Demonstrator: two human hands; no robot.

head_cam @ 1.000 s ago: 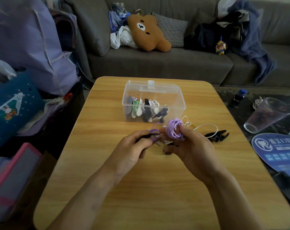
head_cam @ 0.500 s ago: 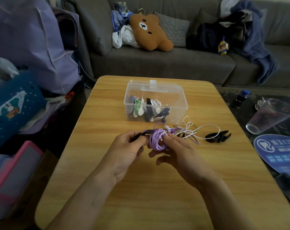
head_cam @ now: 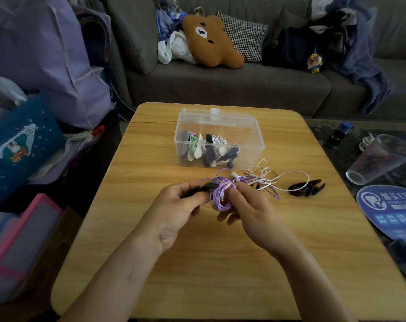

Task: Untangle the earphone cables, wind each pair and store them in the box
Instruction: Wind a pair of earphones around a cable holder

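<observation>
Now, change: the coiled purple earphone cable (head_cam: 220,198) has come down from near the clear plastic box (head_cam: 220,126), closer to the counter.
Hands: left hand (head_cam: 174,210) pinches a black clip (head_cam: 203,188); right hand (head_cam: 251,210) grips the coil.
Counter: light wooden counter (head_cam: 197,263); tangled white earphone cable (head_cam: 274,177) beside the box.
Room: grey fabric sofa (head_cam: 232,87) behind.

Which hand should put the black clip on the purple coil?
Left hand: it already pinches the black clip, right beside the purple earphone coil held by the right hand.

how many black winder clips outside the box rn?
2: one black clip gripped in the left hand, one lying on the table right of the white cable. Hands may hide more.
</observation>
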